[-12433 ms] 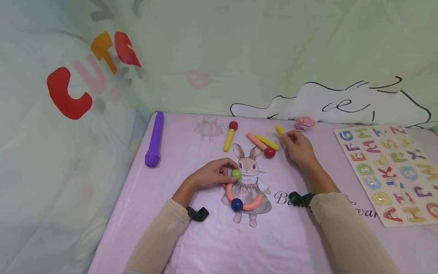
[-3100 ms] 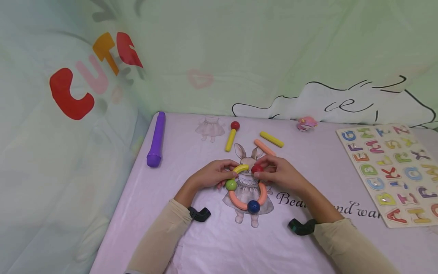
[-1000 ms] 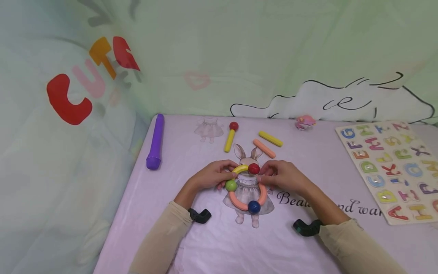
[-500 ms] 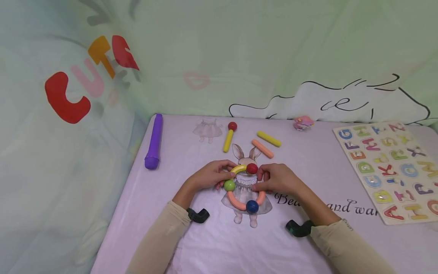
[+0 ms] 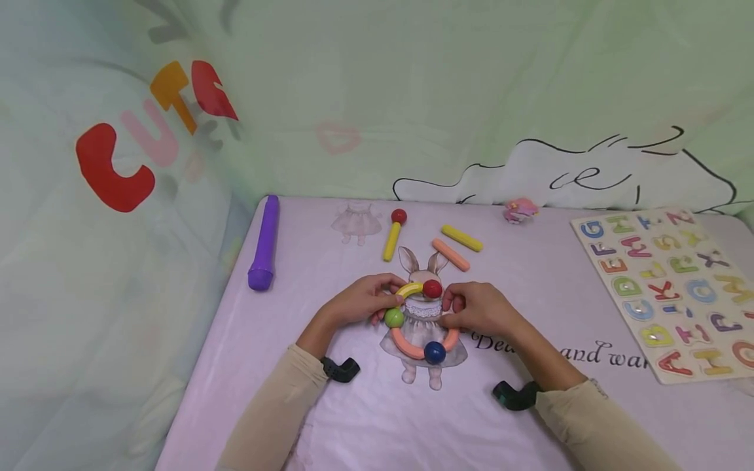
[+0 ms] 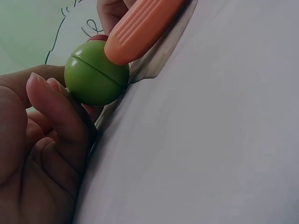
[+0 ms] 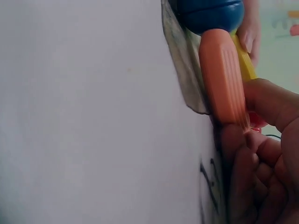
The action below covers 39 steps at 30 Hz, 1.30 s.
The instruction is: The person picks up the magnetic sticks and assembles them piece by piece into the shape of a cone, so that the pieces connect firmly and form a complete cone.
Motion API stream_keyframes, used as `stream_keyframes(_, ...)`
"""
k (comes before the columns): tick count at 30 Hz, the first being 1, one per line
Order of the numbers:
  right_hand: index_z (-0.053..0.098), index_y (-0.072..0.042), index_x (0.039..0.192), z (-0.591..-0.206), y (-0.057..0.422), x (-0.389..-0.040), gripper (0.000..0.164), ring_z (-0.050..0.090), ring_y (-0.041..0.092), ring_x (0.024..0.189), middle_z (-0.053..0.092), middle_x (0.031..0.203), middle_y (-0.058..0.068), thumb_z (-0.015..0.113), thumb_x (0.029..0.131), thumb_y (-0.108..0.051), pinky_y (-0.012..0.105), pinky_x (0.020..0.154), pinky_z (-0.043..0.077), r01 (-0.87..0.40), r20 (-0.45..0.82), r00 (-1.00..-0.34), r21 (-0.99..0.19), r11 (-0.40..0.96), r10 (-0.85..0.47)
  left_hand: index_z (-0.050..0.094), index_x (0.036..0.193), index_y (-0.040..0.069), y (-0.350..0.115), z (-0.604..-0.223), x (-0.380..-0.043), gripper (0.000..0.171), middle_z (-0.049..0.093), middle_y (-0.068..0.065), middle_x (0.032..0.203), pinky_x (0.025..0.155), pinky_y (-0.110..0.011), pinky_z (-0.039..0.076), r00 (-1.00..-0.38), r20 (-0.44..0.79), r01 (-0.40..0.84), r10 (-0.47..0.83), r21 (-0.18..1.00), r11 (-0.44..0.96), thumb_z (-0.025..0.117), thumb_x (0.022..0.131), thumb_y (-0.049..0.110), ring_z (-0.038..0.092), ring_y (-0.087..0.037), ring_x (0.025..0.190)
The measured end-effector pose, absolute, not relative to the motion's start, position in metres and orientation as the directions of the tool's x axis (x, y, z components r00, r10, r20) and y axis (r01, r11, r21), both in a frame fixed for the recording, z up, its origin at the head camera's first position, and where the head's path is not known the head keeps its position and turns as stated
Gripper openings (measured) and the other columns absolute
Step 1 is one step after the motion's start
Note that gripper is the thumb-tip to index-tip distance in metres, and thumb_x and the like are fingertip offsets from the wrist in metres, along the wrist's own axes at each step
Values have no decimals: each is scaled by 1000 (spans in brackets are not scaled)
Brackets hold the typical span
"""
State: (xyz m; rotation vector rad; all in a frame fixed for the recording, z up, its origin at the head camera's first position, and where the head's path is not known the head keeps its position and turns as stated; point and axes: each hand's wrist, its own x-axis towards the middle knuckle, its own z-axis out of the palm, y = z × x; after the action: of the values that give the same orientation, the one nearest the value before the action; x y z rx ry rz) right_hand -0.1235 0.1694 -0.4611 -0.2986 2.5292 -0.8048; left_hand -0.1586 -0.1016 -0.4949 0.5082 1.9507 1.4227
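A ring of toy rods and balls lies on the printed rabbit. It joins a curved yellow rod [image 5: 410, 288], a red ball [image 5: 432, 289], a green ball [image 5: 394, 318], a blue ball [image 5: 434, 352] and two curved orange rods [image 5: 406, 345]. My left hand [image 5: 362, 299] pinches the yellow rod beside the green ball. At the ring's right, my right hand [image 5: 480, 307] holds the upper end of the other orange rod [image 7: 223, 77] between thumb and fingers. In the head view those fingers hide that end, with a gap below the red ball.
Behind the ring lie a straight orange rod [image 5: 451, 254], a yellow rod [image 5: 462, 238] and a yellow rod [image 5: 391, 242] topped by a red ball [image 5: 398, 216]. A purple microphone-shaped toy [image 5: 264, 243] is at left, a small pink toy [image 5: 521, 210] at back, an alphabet board [image 5: 665, 294] at right.
Over the longer span, the yellow rod and red ball joined the ring. My right hand let go of the red ball and moved down to the orange rod; my left hand stayed at the yellow rod.
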Motion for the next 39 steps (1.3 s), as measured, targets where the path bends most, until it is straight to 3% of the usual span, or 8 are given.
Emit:
stream_keyframes(6,65,-15,96,-447,168,-116,44,51,17,66,57,72,0,85,78,-50,29,56,35,-18,-418,-865,-525,851,-276,61,131,13,-101,-495,-158,32,65,-3,106,50,-23,47,-703,-283,-76,653,942,326,65,101,24,52,-9,53)
stream_keyframes(13,70,-13,91,-444,167,-117,36,53,17,67,60,71,0,84,81,-45,29,57,39,-6,-421,-867,-528,849,-268,61,131,12,-102,-495,-158,33,65,-4,106,50,-23,47,-708,-279,-70,649,942,330,65,100,23,52,-9,53)
stream_keyframes(19,71,-13,86,-451,170,-119,30,54,17,71,62,72,0,83,84,-40,28,60,42,44,-420,-859,-629,776,-292,62,129,14,-101,-497,-159,31,65,-3,104,49,-23,47,-704,-281,-79,652,944,321,65,101,24,52,-9,53)
stream_keyframes(27,65,-8,98,-455,170,-123,34,57,20,73,63,81,5,78,90,-39,26,62,51,148,-447,-814,-777,612,-371,60,127,13,-102,-498,-159,30,65,-4,107,50,-23,47,-716,-281,-95,639,946,310,66,99,22,53,-10,54)
stream_keyframes(32,61,-5,109,-458,172,-123,34,60,22,84,65,92,8,80,90,-26,24,71,55,151,-421,-785,-842,519,-454,58,126,10,-102,-499,-159,28,64,-6,107,51,-23,48,-712,-282,-105,643,948,300,64,99,18,52,-10,54)
stream_keyframes(36,59,-5,117,-461,173,-124,39,62,23,94,67,102,9,81,87,-18,22,80,56,125,-383,-791,-864,487,-477,56,125,9,-102,-497,-159,27,63,-6,104,50,-24,48,-715,-281,-111,640,950,293,62,99,15,52,-11,55)
stream_keyframes(39,59,-6,118,-463,173,-125,39,65,22,91,70,102,9,80,89,-19,23,79,57,152,-389,-809,-863,481,-441,55,124,9,-102,-497,-159,27,61,-5,100,50,-24,48,-720,-284,-122,633,950,288,62,99,14,52,-12,55)
